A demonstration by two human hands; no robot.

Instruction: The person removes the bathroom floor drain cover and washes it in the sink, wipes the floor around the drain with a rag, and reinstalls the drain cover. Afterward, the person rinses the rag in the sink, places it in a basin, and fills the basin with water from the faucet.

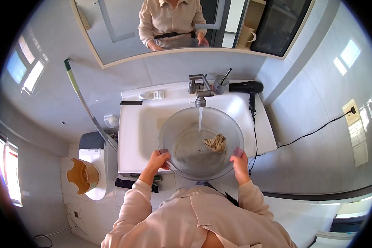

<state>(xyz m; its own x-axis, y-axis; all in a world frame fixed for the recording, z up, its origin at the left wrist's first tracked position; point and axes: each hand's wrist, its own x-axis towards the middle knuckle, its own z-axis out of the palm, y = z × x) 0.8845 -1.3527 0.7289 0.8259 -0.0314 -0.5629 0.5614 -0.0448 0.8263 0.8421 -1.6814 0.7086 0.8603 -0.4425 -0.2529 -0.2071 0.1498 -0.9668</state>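
A large clear basin (182, 161) sits over the white sink, below the faucet (200, 97). Water runs from the faucet into it. Inside lies a crumpled brownish cloth (215, 143), right of the stream. My left hand (158, 160) grips the basin's rim on the left, thumb on top and fingers curled beneath. On the right side, my right hand (240, 164) holds the rim in the same way. The fingers under the rim are partly hidden.
Around the white sink (130, 153) are a hair dryer (246, 87) with its cord plugged in at right, a cup (220, 86), a white tube (152, 95) and a dark comb (131, 103). A toilet (96, 159) stands left, near a long-handled pole (80, 97). A mirror (124, 25) hangs above.
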